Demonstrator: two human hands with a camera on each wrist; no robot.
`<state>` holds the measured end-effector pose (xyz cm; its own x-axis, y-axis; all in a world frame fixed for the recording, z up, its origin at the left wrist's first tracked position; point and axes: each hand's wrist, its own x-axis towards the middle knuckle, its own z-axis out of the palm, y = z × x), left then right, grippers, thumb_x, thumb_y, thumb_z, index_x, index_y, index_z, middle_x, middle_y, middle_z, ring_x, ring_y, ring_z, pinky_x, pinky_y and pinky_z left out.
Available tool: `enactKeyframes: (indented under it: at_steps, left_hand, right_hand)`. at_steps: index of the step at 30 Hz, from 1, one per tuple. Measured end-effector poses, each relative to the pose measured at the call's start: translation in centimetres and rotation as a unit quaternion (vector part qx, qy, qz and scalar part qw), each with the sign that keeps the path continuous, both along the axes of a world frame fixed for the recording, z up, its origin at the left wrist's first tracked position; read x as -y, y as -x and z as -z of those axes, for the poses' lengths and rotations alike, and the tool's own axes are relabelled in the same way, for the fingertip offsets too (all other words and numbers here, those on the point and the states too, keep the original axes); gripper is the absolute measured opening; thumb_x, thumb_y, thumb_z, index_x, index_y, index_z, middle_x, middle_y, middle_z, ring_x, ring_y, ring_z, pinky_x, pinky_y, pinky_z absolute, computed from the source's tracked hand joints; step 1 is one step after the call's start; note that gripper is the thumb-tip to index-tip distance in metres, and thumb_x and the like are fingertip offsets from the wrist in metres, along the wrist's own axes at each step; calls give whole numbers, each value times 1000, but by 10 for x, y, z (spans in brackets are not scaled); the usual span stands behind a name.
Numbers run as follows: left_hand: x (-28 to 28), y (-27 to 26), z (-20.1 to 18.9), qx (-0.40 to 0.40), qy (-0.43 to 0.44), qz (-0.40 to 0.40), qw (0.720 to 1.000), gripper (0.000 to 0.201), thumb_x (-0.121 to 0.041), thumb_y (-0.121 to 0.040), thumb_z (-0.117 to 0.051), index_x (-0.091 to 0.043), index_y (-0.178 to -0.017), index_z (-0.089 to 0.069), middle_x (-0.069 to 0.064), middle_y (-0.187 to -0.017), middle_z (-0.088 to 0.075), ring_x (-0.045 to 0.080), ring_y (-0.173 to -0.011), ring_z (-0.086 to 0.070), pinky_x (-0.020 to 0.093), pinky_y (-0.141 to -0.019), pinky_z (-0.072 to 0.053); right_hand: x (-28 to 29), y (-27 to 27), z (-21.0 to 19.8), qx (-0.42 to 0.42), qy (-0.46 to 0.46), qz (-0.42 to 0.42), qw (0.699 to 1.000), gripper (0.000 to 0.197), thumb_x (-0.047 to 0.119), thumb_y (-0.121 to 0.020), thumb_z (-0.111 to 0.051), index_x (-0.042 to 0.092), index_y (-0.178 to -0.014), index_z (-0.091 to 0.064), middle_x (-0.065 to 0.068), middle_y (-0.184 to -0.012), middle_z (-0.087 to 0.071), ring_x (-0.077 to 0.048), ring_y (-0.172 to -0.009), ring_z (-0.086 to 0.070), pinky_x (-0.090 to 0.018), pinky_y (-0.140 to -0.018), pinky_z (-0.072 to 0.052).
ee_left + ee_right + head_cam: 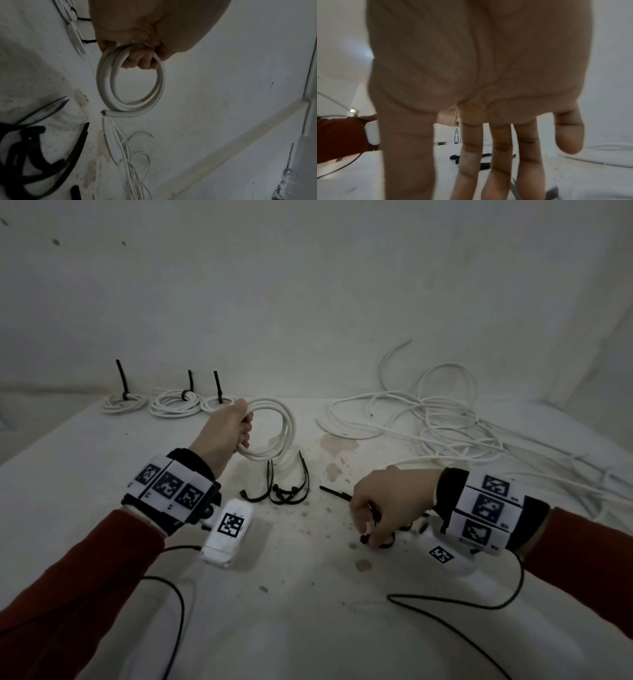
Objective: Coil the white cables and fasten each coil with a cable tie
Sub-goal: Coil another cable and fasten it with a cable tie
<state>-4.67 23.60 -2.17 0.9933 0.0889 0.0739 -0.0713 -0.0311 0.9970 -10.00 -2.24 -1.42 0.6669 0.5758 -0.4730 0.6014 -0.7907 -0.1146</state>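
Note:
My left hand (244, 430) is raised over the table's middle and grips a small white cable coil (286, 426) at its top. In the left wrist view, fingers (139, 60) curl through that coil (103, 83), whose cut end (105, 113) sticks out below. My right hand (371, 537) reaches down at the right, fingertips among black cable ties (385, 543). One tie (333, 491) pokes out left from under it. The right wrist view shows long, fairly straight fingers (501, 155) over dark ties (485, 165). The fingertips are cut off, so a pinch cannot be confirmed.
Three tied coils (125, 402) (175, 406) (216, 404) lie at the back left by the wall. A tangle of loose white cable (445, 419) covers the back right. More black ties (286, 491) lie in the middle. Thin black sensor wires (455, 606) trail along the front.

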Motion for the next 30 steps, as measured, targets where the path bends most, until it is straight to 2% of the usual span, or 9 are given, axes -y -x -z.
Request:
enactKeyframes:
  at_steps: [7, 12, 15, 18, 20, 22, 24, 26, 30]
  left_hand:
    - [19, 0, -2, 2, -5, 13, 1000, 39, -31, -103, -29, -16, -70, -44, -13, -40, -36, 3, -38, -30, 21, -52, -29]
    - [29, 0, -10, 11, -1, 0, 1000, 39, -31, -103, -29, -15, -70, -44, -14, -43, -36, 5, -42, -31, 21, -51, -30]
    - [34, -1, -14, 24, 1, -7, 1000, 39, -30, -102, -29, -15, -69, -44, -14, -41, -36, 8, -45, -29, 24, -53, -30]
    - [39, 0, -17, 37, -1, -22, 999, 39, -29, -102, -30, -14, -68, -45, -12, -44, -36, 10, -47, -29, 25, -53, -30]
    - [44, 1, -20, 52, -9, -31, 998, 40, -29, -102, -30, -14, -69, -44, -6, -51, -36, 11, -49, -30, 26, -53, -30]
    - [50, 1, -23, 68, -19, -34, 997, 39, -29, -103, -30, -14, -70, -44, -4, -55, -35, 12, -50, -31, 26, -54, -31]
    - [56, 2, -29, 82, -18, -32, 996, 39, -30, -103, -30, -14, -70, -44, -5, -55, -35, 11, -49, -31, 26, -54, -30]
    - [63, 3, -35, 91, -6, -28, 995, 39, -31, -102, -31, -14, -70, -45, -7, -53, -36, 11, -48, -31, 26, -53, -30]
    - [75, 8, -47, 110, 11, -4, 994, 43, -30, -101, -34, -10, -69, -55, -12, -45, -35, 9, -45, -31, 28, -54, -28]
  right_hand:
    - [7, 4, 6, 45, -48, -3, 998, 10, 25, -84, -65, 21, -94, -66, 4, -96, -64, -15, -88, -58, -30, -80, -48]
    - [13, 2, -11, 93, -199, 28, 975, 7, 28, -86, -66, 24, -90, -64, 12, -87, -63, -5, -76, -55, -23, -73, -48]
    - [18, 3, -33, 63, -351, 112, 928, 7, 22, -85, -70, 17, -90, -68, 6, -84, -70, -3, -71, -60, -21, -72, -49]
    - [18, 9, -55, -10, -528, 163, 833, 2, 6, -85, -68, 7, -85, -66, -11, -80, -70, -12, -67, -61, -23, -68, -51]
    - [16, 12, -63, -27, -589, 164, 791, 5, 3, -86, -66, 7, -82, -65, -4, -70, -67, -13, -64, -59, -23, -66, -50]
    - [10, 12, -65, -22, -606, 160, 779, 6, 5, -86, -66, 9, -82, -66, 2, -65, -65, -12, -63, -58, -23, -65, -49]
    - [2, 9, -65, 5, -609, 162, 776, 7, 8, -85, -68, 14, -81, -67, 3, -68, -66, -12, -65, -58, -24, -67, -47]
    - [-6, 3, -63, 62, -614, 171, 768, 7, 12, -84, -70, 18, -81, -68, 2, -76, -68, -11, -71, -58, -24, -68, -45]
    - [-16, -13, -56, 214, -611, 177, 742, 11, 21, -82, -73, 31, -82, -68, 8, -93, -63, -4, -80, -52, -15, -69, -37]
